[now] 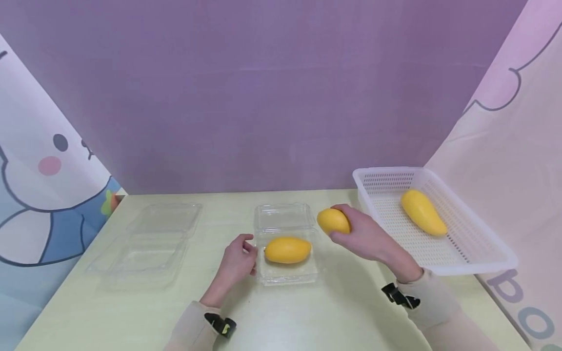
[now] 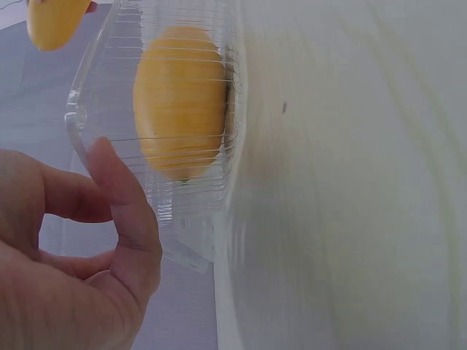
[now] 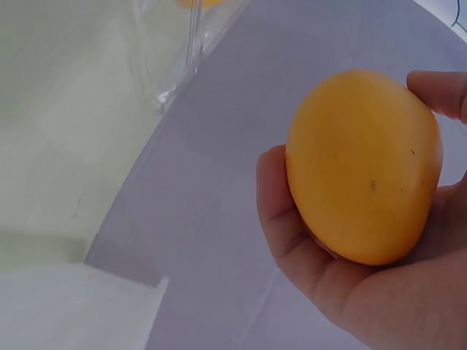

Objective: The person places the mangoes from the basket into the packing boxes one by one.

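Note:
Lifted above the table, a yellow mango (image 3: pixel 357 171) is gripped by my right hand (image 1: pixel 362 236), thumb on one side and fingers wrapped round the other. Part of the mango is hidden by the hand. A second mango (image 1: pixel 287 250) lies sideways in the base of a clear plastic clamshell box (image 1: pixel 285 280), whose lid (image 1: pixel 283 217) is folded back away from me. My left hand (image 1: pixel 237 261) is at the box's left side with loosely bent fingers. In the left wrist view one fingertip (image 2: pixel 108 157) is right at the box's rim.
To the right stands a white perforated basket (image 1: pixel 474 243) with one mango (image 1: pixel 423 213) inside. Another clear clamshell box (image 1: pixel 145 253) sits opened on the left of the pale table (image 1: pixel 281 321). A purple backdrop (image 1: pixel 281 97) rises behind, with printed cloths on both sides.

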The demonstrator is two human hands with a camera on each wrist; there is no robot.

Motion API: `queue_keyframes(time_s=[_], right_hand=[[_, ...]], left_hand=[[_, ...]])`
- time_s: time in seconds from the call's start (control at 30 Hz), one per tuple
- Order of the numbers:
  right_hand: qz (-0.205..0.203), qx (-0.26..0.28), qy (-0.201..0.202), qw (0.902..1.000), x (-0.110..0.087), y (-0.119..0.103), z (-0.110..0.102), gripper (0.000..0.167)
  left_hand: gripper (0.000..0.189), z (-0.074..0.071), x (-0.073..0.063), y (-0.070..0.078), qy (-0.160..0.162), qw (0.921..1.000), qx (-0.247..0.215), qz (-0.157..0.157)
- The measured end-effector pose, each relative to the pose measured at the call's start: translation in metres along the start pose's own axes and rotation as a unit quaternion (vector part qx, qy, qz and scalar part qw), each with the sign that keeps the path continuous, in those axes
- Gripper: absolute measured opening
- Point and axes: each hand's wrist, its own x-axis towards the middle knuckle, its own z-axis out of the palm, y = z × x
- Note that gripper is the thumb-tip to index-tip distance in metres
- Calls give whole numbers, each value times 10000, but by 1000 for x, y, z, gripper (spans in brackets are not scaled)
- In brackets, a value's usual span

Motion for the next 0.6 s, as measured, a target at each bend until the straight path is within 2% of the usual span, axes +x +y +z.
queue_keyframes(time_s=[0.6], right_hand=[[-65, 97, -101, 9999, 17, -7, 33, 52]], left_hand=[[46, 1, 0, -2, -12, 9999, -89, 47]])
